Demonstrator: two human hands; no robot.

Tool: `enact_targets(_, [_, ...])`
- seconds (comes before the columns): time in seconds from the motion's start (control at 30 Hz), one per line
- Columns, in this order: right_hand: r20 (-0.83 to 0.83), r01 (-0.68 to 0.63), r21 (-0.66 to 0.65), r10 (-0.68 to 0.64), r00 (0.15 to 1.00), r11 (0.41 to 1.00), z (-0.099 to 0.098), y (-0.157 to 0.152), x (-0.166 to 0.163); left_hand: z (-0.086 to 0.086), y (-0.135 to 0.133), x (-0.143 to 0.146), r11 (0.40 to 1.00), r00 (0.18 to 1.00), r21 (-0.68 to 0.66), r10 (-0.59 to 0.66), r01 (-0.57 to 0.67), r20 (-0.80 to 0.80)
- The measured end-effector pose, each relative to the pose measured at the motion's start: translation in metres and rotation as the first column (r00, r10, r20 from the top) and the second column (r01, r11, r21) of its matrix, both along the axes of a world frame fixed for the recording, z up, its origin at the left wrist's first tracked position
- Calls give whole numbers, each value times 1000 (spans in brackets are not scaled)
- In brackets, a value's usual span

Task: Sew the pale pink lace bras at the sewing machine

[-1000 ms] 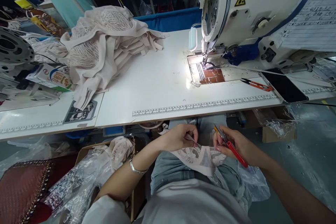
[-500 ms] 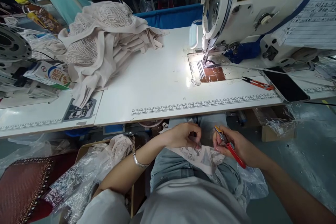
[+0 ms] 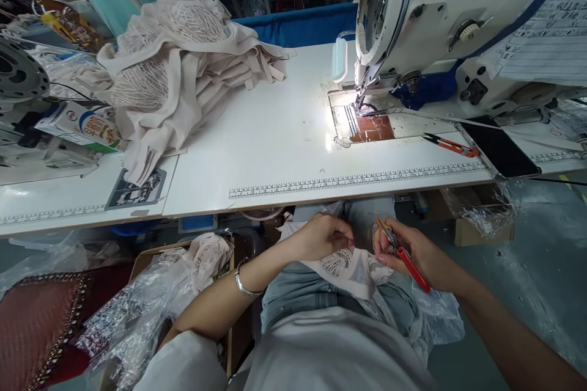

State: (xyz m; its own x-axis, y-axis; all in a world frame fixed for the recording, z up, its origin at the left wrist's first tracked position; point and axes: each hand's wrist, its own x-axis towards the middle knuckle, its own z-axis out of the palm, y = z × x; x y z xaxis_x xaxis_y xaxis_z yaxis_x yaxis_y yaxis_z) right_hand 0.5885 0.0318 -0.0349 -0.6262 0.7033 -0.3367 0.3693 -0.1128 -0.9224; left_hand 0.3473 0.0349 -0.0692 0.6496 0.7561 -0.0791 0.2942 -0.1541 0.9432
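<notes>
Over my lap, below the table edge, my left hand [image 3: 321, 237] pinches the top edge of a small beige lace fabric piece [image 3: 351, 270]. My right hand [image 3: 413, 253] is closed around red-handled thread snips [image 3: 403, 255], their metal tips pointing up-left, and its fingers also touch the lace's right edge. The two hands sit close together, with the lace stretched between them above my jeans.
A white sewing machine [image 3: 440, 18] stands at the back right, its lamp lighting the needle plate [image 3: 362, 125]. A second pair of red snips [image 3: 452, 145] and a dark phone [image 3: 499, 149] lie at right. A beige fabric pile [image 3: 183, 67] sits at left; a plastic-lined box [image 3: 183, 281] is beside my left knee.
The hands have shifted slightly along the lace and the view has tilted a little. Both keep their grip.
</notes>
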Motion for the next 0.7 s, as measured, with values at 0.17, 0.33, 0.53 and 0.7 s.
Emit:
enact_targets(0.17, [87,0,53,-5,996,999,1,2,1,0,-3,2,997,999,-60,40,-40,4])
enact_targets(0.33, [170,-61,50,52,984,997,-2,2,-4,2,-5,3,995,999,-84,45,-45,0])
enact_targets(0.53, [144,0,63,-9,989,998,-5,0,-7,4,-7,4,987,999,-157,39,-37,11])
enact_targets(0.7, [115,22,49,-27,993,999,0,0,-8,4,-10,12,993,993,-91,74,-82,-89])
